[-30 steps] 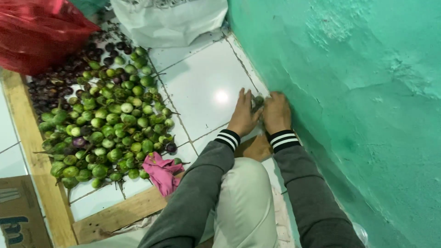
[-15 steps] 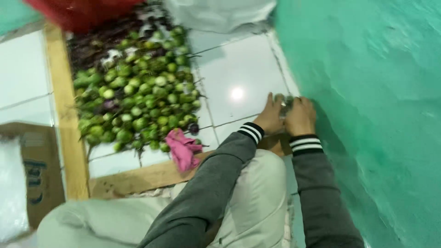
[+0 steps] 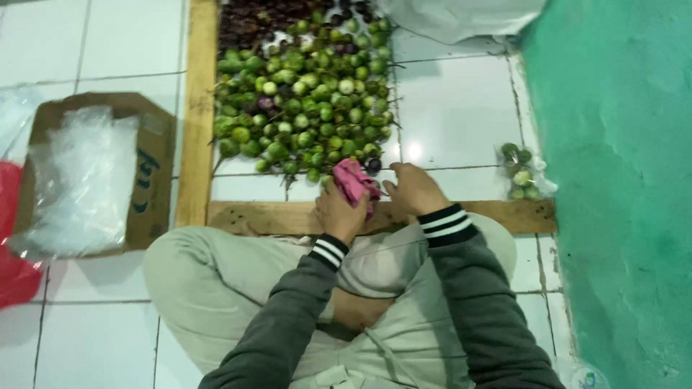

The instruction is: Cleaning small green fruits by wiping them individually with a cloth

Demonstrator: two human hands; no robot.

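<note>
A pile of small round green eggplants [image 3: 306,108] lies on the white tiled floor inside a wooden frame [image 3: 197,115], with dark purple ones [image 3: 252,18] at the far end. My left hand [image 3: 339,210] grips a pink cloth [image 3: 353,180] at the pile's near edge. My right hand [image 3: 411,191] touches the same cloth from the right, fingers curled near a dark eggplant. A small clear bag of green eggplants [image 3: 520,173] rests on the floor by the green wall, apart from both hands.
A cardboard box [image 3: 148,173] filled with clear plastic bags [image 3: 79,180] sits at left, a red bag [image 3: 11,274] beside it. A white sack [image 3: 461,18] lies at the top. The green wall [image 3: 620,180] closes the right side. My crossed legs fill the foreground.
Both hands left the small bag of eggplants by the wall and moved left to the pink cloth. The view shifted left, bringing the box into sight.
</note>
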